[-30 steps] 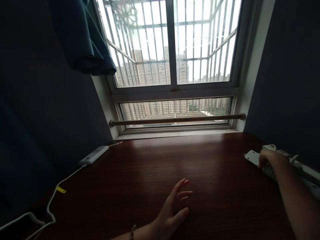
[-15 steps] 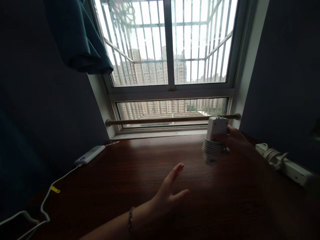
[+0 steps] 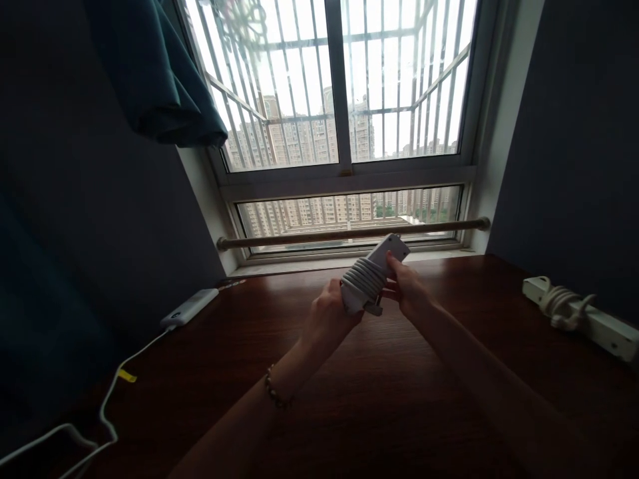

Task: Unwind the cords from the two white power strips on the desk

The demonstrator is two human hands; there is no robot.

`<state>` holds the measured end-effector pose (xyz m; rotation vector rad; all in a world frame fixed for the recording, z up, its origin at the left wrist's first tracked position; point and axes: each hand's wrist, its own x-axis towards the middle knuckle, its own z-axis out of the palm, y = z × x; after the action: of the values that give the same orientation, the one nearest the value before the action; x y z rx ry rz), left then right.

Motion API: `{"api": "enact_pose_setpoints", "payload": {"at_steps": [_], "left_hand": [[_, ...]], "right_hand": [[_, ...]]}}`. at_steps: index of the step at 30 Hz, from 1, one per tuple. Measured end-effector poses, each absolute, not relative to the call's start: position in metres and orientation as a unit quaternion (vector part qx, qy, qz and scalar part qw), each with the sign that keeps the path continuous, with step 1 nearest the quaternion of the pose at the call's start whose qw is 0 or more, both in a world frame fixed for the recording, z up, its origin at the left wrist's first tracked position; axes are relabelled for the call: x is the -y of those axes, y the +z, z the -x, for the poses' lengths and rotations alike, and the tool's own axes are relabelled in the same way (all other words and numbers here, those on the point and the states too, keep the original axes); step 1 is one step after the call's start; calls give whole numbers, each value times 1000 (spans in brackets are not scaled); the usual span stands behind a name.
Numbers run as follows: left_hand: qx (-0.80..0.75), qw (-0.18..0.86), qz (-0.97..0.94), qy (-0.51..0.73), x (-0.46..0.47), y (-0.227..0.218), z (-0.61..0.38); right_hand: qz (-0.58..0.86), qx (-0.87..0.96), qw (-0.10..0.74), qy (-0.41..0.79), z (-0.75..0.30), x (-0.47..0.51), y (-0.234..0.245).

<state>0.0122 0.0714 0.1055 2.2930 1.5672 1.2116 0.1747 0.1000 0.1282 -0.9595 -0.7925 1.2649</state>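
Observation:
Between my two hands, tilted above the dark wooden tabletop (image 3: 279, 366), is a white power strip (image 3: 390, 249) with its grey-white cord (image 3: 365, 279) wound tightly round the middle. My left hand (image 3: 329, 309), with a bracelet on the wrist, grips the lower left end. My right hand (image 3: 407, 286) holds the upper right end, thumb on top and the other fingers partly hidden beneath. The plug end of the cord (image 3: 373, 309) hangs at the underside, near my left fingers.
A second white power strip (image 3: 594, 326) with a wound cord lies at the right. On the left is a white device (image 3: 190, 307) with a cable (image 3: 107, 406) bearing a yellow tag (image 3: 126, 376). Behind the table are a rail (image 3: 349, 234) and a barred window; a blue curtain (image 3: 164, 100) hangs upper left.
My right hand has brought the power strip leftward to the middle and tilted it. My left hand, open before, has moved up and closed on its other end.

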Motion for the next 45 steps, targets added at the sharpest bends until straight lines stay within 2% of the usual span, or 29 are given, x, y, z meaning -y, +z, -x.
{"api": "enact_pose_setpoints", "payload": {"at_steps": [2,5,8,10,12,20,26,33,36,41,43,45], "left_hand": [[-507,165,-733,423,-74,109,-11],[-424,428,-636,482,-75,113,-11],[-325,599,-514,521,-71,109,-16],[-287,631,-464,552,-67,103,-22],[-278,634,-432,578,-64,94,-28],[-288,590,-431,619,-60,69,-43],[-291,658,-368,590,-62,72,-40],[-216,763,-237,561,-79,84,-26],[-175,810,-198,524,-83,91,-20],[-102,872,-148,456,-78,96,-11],[-49,887,-148,435,-77,95,-9],[-15,890,-171,423,-76,94,-7]], "right_hand": [[388,392,640,535,-170,-91,131],[312,498,664,463,-161,-77,131],[330,621,666,249,-152,-67,120],[378,691,613,68,-148,-65,111],[401,730,552,-38,-147,-65,105],[488,745,442,-105,-151,-68,105],[453,772,442,-67,-157,-67,108],[360,810,462,7,-160,-65,110],[354,789,500,50,-160,-67,109],[324,573,683,317,-161,-81,108],[321,480,717,391,-161,-87,106],[334,425,716,442,-163,-94,103]]}}
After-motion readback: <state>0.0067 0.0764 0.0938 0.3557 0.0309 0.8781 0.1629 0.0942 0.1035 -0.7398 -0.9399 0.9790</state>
